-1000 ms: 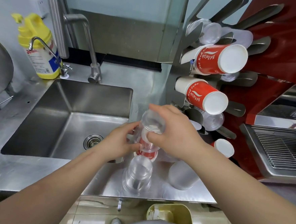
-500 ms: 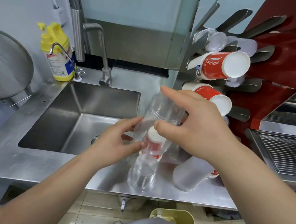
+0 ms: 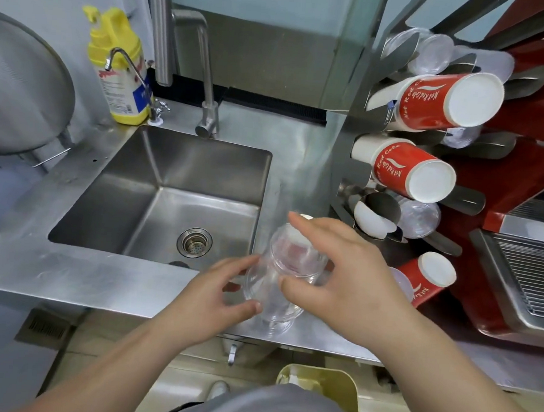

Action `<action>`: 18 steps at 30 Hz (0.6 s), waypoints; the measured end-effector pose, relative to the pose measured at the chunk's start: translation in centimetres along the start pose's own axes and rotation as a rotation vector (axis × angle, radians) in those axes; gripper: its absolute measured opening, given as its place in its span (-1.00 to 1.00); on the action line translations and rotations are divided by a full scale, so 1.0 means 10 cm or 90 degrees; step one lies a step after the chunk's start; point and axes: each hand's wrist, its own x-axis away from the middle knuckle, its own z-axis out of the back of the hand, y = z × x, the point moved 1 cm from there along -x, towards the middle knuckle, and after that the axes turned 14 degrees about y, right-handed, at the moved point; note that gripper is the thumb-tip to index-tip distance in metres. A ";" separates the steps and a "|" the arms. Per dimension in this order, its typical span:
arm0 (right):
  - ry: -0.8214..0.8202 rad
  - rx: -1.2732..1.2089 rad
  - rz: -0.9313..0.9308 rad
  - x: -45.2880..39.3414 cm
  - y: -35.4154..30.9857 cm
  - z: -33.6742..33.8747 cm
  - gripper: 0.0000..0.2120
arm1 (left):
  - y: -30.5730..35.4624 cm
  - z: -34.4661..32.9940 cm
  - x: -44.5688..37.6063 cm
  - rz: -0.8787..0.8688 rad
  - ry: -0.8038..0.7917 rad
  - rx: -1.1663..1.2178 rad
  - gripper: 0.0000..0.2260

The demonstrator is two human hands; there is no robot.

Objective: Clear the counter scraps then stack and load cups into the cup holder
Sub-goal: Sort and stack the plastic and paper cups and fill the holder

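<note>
- Low in the middle of the frame, both hands work on clear plastic cups [image 3: 287,271] stood upside down on the steel table [image 3: 66,275], just right of the sink [image 3: 167,205].
- The right hand [image 3: 349,275] curls over the upper clear cup, thumb on its near side and fingers across the top; something red and white shows faintly through the plastic.
- The left hand [image 3: 213,295] steadies the lower part of the stack, thumb and fingertips pinching its wall.
- A red paper cup [image 3: 426,281] lies on its side just right of the right hand, white bottom facing up and out.
- At the upper right the steel cup holder [image 3: 377,206] carries two stacks of red paper cups [image 3: 432,101] pointing toward the camera, with clear cups in the slots above and below.
- A yellow bottle [image 3: 119,66] stands at the upper left behind the sink, beside a small tap [image 3: 129,67]; a taller faucet [image 3: 206,72] rises mid-frame.
- A mesh strainer [image 3: 21,91] hangs at the far left edge.
- A yellowish bin [image 3: 325,389] sits under the table at the bottom.
</note>
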 end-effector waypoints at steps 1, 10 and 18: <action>0.001 -0.005 -0.007 0.02 0.03 -0.04 -0.30 | -0.04 -0.02 0.00 0.004 0.000 -0.004 -0.38; -0.012 -0.005 -0.043 0.10 0.27 -0.31 -0.31 | -0.31 -0.17 -0.01 0.009 -0.025 -0.062 -0.36; -0.008 0.002 -0.069 0.18 0.49 -0.57 -0.30 | -0.50 -0.27 -0.04 0.000 -0.045 -0.106 -0.39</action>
